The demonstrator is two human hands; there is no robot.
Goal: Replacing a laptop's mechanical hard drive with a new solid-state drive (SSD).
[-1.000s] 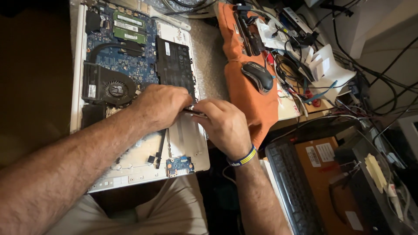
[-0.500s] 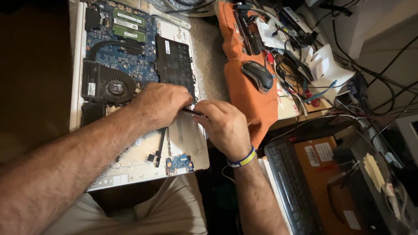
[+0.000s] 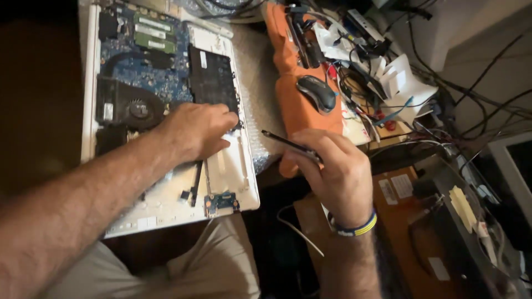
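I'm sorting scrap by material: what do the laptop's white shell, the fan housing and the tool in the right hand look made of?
Laptop shell: most likely plastic, white and matte, with moulded ribs and slots. Fan housing: looks like black plastic around a darker hub; metal cannot be ruled out. Tool in the right hand: slim dark shaft with a bright glint, probably metal. The left hand rests on the shell.

Grey mouse (image 3: 317, 93) on orange cloth (image 3: 293, 105) (tangled cables (image 3: 388, 105) beside).

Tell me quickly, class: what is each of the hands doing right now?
Left hand: open, resting palm down on the opened laptop, holding nothing.
Right hand: closed on a thin dark tool, lifted off the laptop.
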